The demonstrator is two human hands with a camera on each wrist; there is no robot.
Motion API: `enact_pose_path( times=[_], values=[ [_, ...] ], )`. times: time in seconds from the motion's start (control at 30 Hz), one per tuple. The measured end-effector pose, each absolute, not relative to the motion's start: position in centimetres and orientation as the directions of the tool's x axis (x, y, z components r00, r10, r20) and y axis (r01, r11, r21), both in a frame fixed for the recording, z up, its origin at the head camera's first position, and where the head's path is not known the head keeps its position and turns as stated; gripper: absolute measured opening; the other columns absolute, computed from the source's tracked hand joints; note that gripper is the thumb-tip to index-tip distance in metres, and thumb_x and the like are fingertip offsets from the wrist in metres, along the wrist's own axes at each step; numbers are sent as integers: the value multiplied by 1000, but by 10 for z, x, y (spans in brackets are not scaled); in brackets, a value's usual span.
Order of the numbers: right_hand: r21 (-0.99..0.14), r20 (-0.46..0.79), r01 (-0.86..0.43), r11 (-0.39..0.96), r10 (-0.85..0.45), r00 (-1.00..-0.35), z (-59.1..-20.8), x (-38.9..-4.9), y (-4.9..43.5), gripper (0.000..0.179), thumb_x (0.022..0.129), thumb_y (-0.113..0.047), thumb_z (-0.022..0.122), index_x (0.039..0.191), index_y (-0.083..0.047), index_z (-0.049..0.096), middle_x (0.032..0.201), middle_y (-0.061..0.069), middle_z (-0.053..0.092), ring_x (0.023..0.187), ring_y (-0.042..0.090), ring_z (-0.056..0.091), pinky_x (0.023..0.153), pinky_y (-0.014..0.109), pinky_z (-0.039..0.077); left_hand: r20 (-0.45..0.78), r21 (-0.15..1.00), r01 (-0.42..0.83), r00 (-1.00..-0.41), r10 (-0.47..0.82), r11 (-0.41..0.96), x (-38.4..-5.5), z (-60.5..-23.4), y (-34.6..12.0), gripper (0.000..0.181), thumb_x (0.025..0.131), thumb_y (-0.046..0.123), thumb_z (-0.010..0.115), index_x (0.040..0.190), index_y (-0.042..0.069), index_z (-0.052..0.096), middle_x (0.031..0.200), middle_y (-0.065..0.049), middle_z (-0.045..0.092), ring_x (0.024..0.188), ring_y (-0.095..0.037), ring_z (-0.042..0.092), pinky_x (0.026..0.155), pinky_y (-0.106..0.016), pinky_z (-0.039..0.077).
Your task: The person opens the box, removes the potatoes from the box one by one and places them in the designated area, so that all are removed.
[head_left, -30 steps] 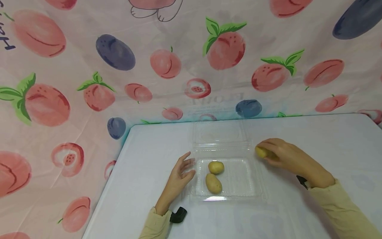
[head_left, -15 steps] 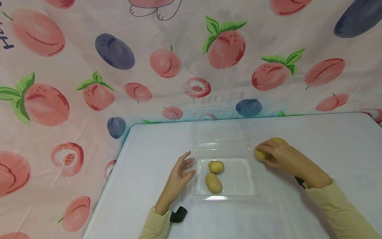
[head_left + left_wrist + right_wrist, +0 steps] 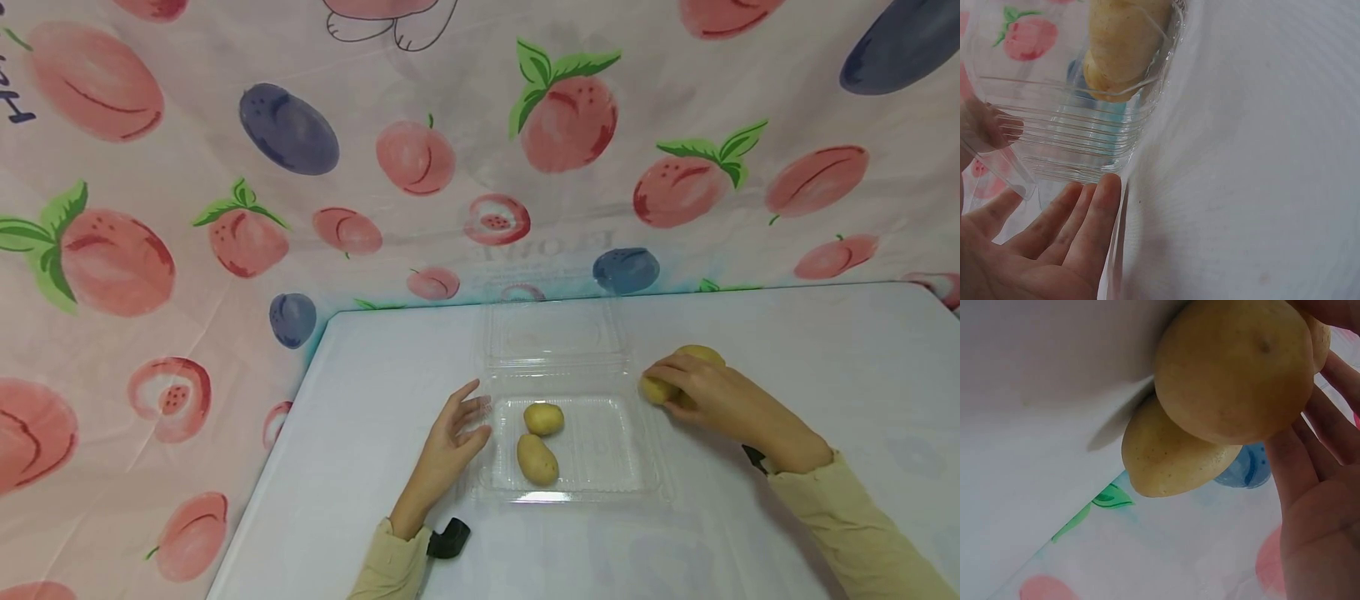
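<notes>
A clear plastic clamshell container (image 3: pixel 600 442) lies with its lid (image 3: pixel 555 333) folded back. Inside its base, toward the left, are two yellow potatoes: a smaller one (image 3: pixel 543 419) and a longer one (image 3: pixel 537 460). My left hand (image 3: pixel 442 454) is at the container's left side, fingers spread and fingertips right at the clear wall in the left wrist view. To the right of the container, my right hand (image 3: pixel 712 396) pinches a potato (image 3: pixel 657 389) between thumb and fingers. Another potato (image 3: pixel 701 353) shows behind that hand. A large potato (image 3: pixel 1235 369) fills the right wrist view's foreground, partly hiding others.
All of this is on a white-covered table (image 3: pixel 847 375). A fruit-printed curtain (image 3: pixel 480 117) hangs along its back and left edges. Black wrist straps (image 3: pixel 448 539) stick out below the cream sleeves.
The right hand has shifted slightly left and down with the potato in its fingers, and the potato behind it has come into view. The left hand stays still.
</notes>
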State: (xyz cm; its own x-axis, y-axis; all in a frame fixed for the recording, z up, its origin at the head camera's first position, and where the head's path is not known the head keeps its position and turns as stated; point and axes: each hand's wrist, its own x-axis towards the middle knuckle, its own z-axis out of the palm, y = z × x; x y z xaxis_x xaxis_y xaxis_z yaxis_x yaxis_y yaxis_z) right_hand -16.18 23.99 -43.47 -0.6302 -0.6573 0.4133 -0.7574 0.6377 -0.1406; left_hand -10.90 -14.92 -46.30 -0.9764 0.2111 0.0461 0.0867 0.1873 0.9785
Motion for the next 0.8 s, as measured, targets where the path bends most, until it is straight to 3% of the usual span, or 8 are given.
enact_pose_path(
  times=[0.8],
  values=[
    [-131,416,-759,638,-659,-626,-435,-162,237,48,65,-3,88,108,-1,67,107,9,63,100,26,61,76,42,58,43,980,83,-976,213,181,-109,-463,-150,67,94,4,63,154,10,33,142,-18,52,133,-34,49,99,-27,50]
  ],
)
